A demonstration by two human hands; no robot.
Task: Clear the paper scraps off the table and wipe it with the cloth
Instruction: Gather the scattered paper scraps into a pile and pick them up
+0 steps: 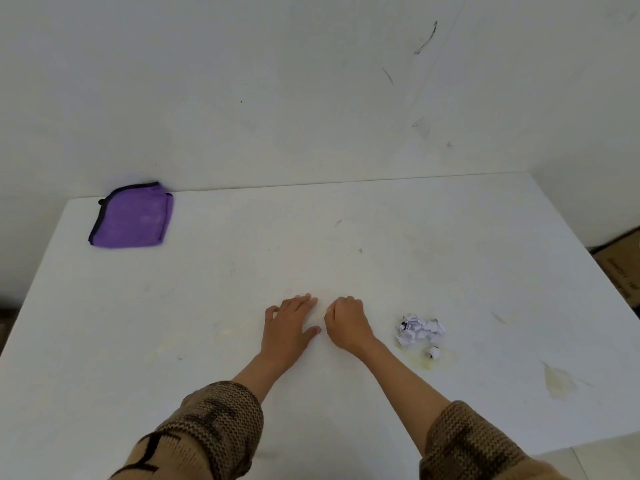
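A folded purple cloth (131,218) with a dark hem lies at the far left corner of the white table (242,258). A pile of crumpled white paper scraps (419,331) sits right of my hands, with one small scrap ball (433,351) just in front of it. My left hand (289,325) rests flat on the table near its middle, fingers straight. Close beside it, my right hand (346,323) rests with its fingers curled under. Nothing shows in that hand. It is about a hand's width left of the scraps.
Yellowish stains mark the table at the right (557,379) and under the scraps, and small dark specks (360,250) lie farther back. A white scuffed wall stands behind the table. A cardboard box (623,268) stands off the right edge.
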